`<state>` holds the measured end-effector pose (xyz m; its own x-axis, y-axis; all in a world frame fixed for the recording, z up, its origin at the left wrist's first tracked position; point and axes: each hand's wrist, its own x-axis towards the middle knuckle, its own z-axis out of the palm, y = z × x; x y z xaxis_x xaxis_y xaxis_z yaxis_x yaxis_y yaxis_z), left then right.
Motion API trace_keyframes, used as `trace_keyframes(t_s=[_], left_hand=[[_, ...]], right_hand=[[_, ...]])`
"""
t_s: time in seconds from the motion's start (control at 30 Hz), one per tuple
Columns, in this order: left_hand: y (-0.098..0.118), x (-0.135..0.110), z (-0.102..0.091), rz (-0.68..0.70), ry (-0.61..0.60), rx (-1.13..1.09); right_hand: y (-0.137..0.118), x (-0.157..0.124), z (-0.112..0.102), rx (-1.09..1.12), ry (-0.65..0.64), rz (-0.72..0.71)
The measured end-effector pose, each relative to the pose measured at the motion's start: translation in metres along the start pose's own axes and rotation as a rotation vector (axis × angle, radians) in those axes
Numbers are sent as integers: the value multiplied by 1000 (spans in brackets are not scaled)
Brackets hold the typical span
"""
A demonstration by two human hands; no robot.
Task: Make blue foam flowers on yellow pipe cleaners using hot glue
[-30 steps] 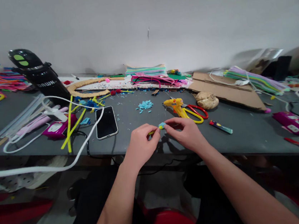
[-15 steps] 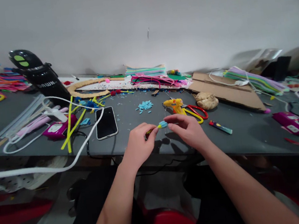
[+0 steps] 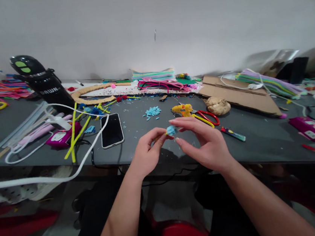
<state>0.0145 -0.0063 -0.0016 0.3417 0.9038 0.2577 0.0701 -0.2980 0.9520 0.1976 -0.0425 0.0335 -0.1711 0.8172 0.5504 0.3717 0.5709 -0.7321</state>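
Note:
My left hand (image 3: 147, 151) pinches a small light-blue craft piece (image 3: 171, 130) on a thin yellow stem, held just above the front part of the dark table (image 3: 135, 124). My right hand (image 3: 204, 143) is beside it with fingers spread apart, its fingertips close to the blue piece, holding nothing. A small pile of light-blue scraps (image 3: 153, 111) lies behind the hands. A yellow glue gun (image 3: 183, 109) and red-and-yellow scissors (image 3: 206, 118) lie just past my right hand.
A black phone (image 3: 112, 129) lies left of my hands, with white cables (image 3: 66, 170) and yellow pipe cleaners (image 3: 75, 131) beside it. A black bottle (image 3: 41, 84) stands at back left. Cardboard (image 3: 240, 95), foam sheets (image 3: 154, 74) and a purple packet (image 3: 308, 133) crowd the back and right.
Both hands have lifted slightly. My right hand let go of the blue piece and opened its fingers; my left hand keeps holding it.

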Motion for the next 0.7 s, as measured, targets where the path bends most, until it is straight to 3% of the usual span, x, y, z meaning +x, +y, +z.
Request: trace_keyframes(t_s=[0.13,0.37,0.7], left_hand=[[-6,-1,-1,34,41,-68],[1,0,0,123,6,-147],[0,0,3,98,11,-172]], right_hand=[[-5,-2,-2,-17,65,-29],[-8,-2,-4,-115,41,-57],[-11,-3,2,-186,65,-89]])
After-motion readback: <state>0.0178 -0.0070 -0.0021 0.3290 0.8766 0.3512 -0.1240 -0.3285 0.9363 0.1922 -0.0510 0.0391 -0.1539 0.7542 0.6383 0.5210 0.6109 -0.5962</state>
